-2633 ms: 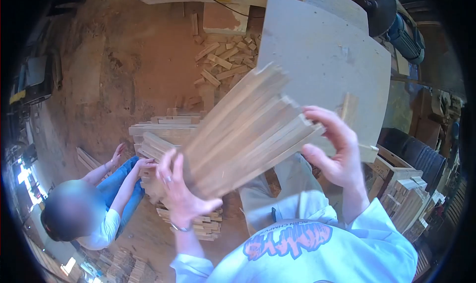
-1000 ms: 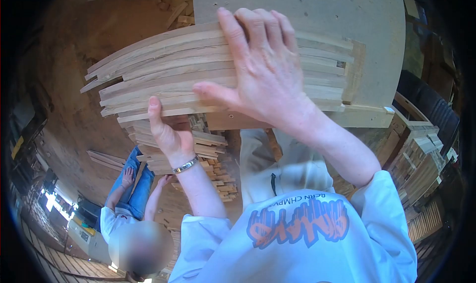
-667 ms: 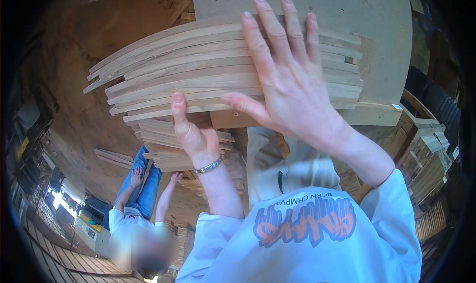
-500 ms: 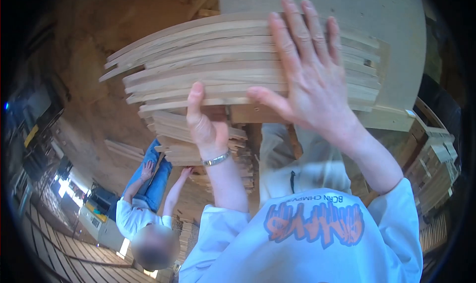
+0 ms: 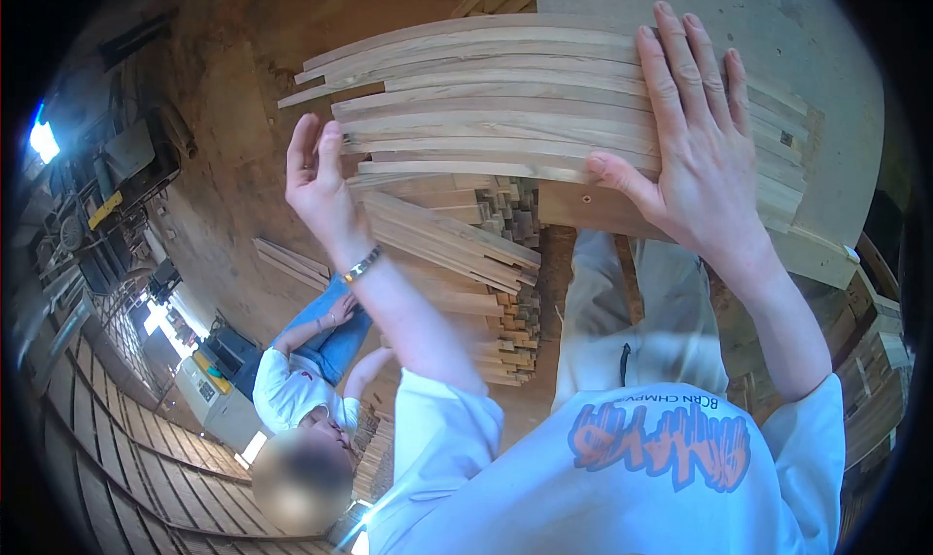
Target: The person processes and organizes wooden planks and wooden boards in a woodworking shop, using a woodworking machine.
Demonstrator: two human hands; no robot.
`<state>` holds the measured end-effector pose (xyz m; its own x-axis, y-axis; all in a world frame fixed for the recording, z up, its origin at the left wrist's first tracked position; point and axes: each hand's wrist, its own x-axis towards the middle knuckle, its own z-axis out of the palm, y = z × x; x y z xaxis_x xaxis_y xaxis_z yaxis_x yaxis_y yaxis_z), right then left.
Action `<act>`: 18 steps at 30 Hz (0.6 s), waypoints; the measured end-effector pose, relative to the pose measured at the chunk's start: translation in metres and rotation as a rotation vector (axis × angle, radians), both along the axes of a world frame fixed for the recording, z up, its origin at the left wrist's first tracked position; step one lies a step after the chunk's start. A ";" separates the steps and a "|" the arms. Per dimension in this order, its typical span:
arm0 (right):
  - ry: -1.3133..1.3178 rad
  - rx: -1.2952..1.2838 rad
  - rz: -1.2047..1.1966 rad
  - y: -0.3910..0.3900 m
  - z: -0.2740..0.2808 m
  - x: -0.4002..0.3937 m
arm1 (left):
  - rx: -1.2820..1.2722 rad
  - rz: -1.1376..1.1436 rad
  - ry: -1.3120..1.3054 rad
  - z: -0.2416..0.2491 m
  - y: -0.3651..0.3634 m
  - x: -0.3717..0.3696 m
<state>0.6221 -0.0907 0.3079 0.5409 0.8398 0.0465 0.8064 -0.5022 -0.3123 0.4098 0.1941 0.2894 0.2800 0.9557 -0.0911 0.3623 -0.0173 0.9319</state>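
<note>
Long pale wooden strips [image 5: 505, 127] lie side by side on a table, with uneven ends on the left. My right hand [image 5: 705, 147] is spread flat across them toward the right side, fingers pointing away and the thumb at the near strip. Just off the uneven left ends, my left hand [image 5: 328, 190] is raised with fingers slightly bent and the thumb apart from them. Nothing shows between its fingers. A metal-banded watch [image 5: 362, 263] is on that wrist.
Stacked wooden strips [image 5: 457, 244] stand below the table's near edge. A person [image 5: 301, 380] in jeans sits or crouches at the lower left, near more wood. The pale tabletop [image 5: 826, 98] extends right; a wood stack [image 5: 880, 361] stands at the far right.
My left hand has moved from the strips' near edge out to their left ends. My right hand stays flat on the strips. The whole view has shifted, with the strips now further right.
</note>
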 end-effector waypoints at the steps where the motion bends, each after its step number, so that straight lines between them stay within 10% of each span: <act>1: 0.001 0.004 -0.004 0.000 0.001 0.000 | 0.021 -0.053 0.052 0.005 0.000 0.006; 18: 0.080 0.032 -0.002 -0.040 0.009 0.004 | 0.750 -0.226 0.580 0.019 -0.075 0.059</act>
<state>0.6262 -0.1307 0.3167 0.5454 0.8376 0.0302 0.7775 -0.4921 -0.3916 0.4685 0.1192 0.3086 0.5677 0.7510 0.3373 0.6766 -0.6590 0.3285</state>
